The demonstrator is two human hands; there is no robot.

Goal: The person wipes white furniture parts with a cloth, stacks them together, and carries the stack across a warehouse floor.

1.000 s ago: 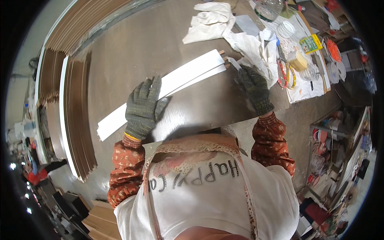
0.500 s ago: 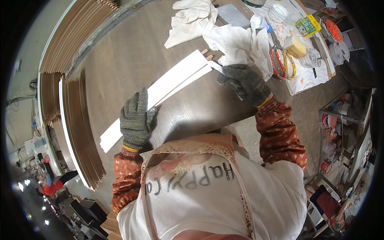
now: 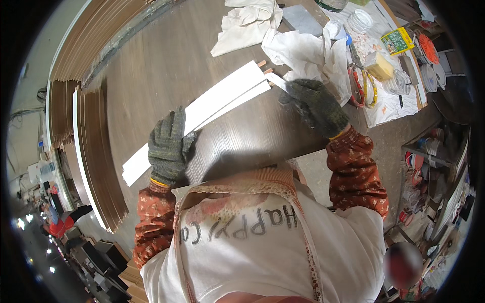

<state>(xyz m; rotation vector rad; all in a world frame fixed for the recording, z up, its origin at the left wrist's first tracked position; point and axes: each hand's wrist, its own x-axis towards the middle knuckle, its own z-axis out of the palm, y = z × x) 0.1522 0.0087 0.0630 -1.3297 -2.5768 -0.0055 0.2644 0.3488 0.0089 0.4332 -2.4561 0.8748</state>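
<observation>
lying across the dark wooden board, the white strips run on a slant, from the low left end near the person's body up to the far right end. their long axis goes from lower left to upper right, and two strips seem to lie one on the other. the left hand, in a grey knit glove, rests flat on the lower part of the strips, fingers spread and open, pressing and not closing around anything. the right hand, also gloved, is at the upper right end, just beside the tips of the strips; it looks curled, but i cannot tell if it grips the strip end or only touches the board edge, because the picture is blurred there. so the left hand is on the thing and the right hand is at its far end. the board lies on a brown work table. behind the strips are crumpled white cloths, and to the right a paper sheet with a yellow block and rolls of tape. on the left stands a stack of brown panels.
</observation>
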